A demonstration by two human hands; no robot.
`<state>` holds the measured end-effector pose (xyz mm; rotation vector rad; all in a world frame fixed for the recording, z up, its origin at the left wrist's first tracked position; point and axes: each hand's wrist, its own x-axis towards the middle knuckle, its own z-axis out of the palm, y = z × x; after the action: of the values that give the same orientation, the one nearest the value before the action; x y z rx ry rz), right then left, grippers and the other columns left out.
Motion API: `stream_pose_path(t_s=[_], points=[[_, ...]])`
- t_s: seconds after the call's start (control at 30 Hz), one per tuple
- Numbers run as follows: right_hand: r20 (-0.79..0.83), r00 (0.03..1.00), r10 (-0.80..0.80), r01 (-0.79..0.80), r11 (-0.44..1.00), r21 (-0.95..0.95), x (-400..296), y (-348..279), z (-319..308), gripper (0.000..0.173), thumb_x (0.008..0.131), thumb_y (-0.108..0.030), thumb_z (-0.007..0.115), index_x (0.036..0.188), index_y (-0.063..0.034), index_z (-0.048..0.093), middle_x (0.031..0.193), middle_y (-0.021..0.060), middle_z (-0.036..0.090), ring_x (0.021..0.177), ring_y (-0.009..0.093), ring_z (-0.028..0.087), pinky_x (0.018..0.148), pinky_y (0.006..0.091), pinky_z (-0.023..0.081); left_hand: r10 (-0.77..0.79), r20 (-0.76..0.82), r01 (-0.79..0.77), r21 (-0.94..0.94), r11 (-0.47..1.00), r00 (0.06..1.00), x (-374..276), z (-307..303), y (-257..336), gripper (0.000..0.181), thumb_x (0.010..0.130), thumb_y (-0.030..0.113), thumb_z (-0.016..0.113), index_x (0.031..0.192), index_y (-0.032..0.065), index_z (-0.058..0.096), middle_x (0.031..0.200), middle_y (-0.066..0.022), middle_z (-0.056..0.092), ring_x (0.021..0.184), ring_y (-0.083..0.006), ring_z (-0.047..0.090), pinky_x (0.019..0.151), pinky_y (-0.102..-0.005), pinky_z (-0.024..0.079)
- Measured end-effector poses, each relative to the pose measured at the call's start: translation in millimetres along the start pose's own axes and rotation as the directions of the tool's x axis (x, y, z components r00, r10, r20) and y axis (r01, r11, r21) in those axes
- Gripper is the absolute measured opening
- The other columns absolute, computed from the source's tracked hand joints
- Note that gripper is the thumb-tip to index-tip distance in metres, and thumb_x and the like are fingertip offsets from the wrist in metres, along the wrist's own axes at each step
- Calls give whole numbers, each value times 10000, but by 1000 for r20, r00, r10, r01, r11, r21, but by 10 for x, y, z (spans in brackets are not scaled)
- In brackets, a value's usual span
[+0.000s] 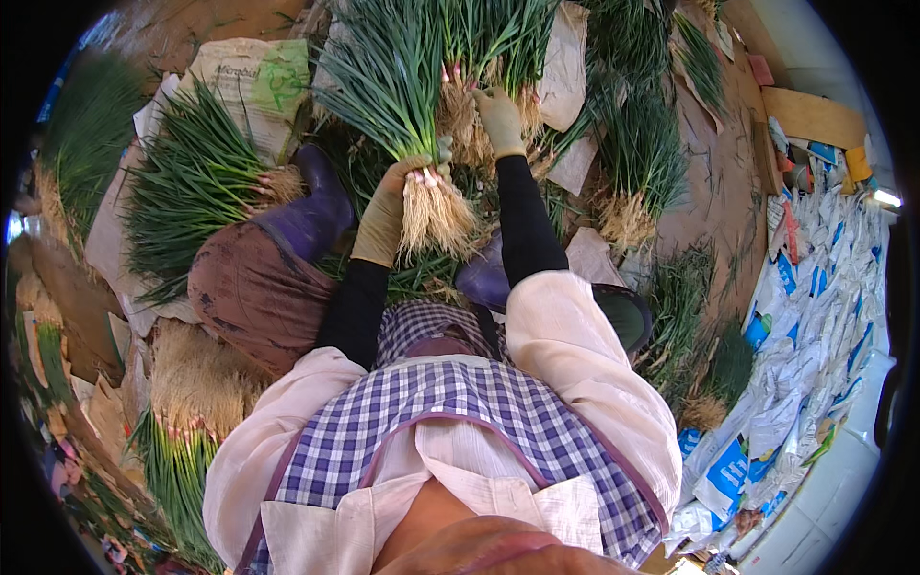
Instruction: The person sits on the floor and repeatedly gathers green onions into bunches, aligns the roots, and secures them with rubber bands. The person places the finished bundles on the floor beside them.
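Note:
My left hand [392, 205], in a tan work glove, grips a bunch of scallions [417, 122] just above their pinkish-white bulbs. The long green leaves fan out away from me, while the pale roots [435, 219] hang towards my lap. My right hand [499, 118], gloved alike, reaches into a heap of more scallions [496, 36] in front of me. Its curled fingers touch the heap near the bulbs and roots; whether they hold a plant is not clear. Both forearms wear black sleeves.
A scallion pile [201, 187] lies on sacking left of my purple boot [320, 201]. Another bundle [194, 402] rests behind my left knee, roots towards the knee. To the right are more scallions [632, 158], loose greens [679, 309] and a mass of white-and-blue plastic bags [812, 323].

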<state>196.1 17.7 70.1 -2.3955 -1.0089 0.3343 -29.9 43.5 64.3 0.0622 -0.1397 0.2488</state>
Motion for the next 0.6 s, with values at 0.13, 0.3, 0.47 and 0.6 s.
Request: stream_pose_path(t_s=[0.13,0.3,0.47,0.6], points=[[79,988,130,-132,991,28,0,-368,-76,402,833,-384,580,1024,-30,610,912,190,652,871,345,623,757,409,487,33,-19,-30,148,988,999,-86,-101,206,374,834,69,558,1190,-32,506,1209,-176,549,1037,-287,582,857,-451,513],[201,973,-113,121,992,-28,-1162,-414,-181,289,834,-333,613,943,-66,595,891,105,655,788,229,631,691,362,490,1,-310,128,395,910,951,-242,-478,323,200,785,62,600,948,-53,614,871,-154,653,787,-213,644,667,-337,549],[562,825,-68,-323,758,566,-1517,-155,-276,320,811,-233,613,1067,-42,615,894,82,655,765,170,611,682,288,463,-7,-499,212,355,911,866,-200,-183,1,284,760,101,628,982,-75,615,785,-127,649,703,-209,625,678,-297,514],[631,770,94,-625,308,717,-1255,-203,-230,349,922,-310,518,1122,-29,568,963,53,634,865,132,612,776,266,478,-19,-453,129,213,968,891,-187,-340,-9,299,778,36,621,1047,-85,570,905,-194,633,722,-246,629,607,-280,530]])
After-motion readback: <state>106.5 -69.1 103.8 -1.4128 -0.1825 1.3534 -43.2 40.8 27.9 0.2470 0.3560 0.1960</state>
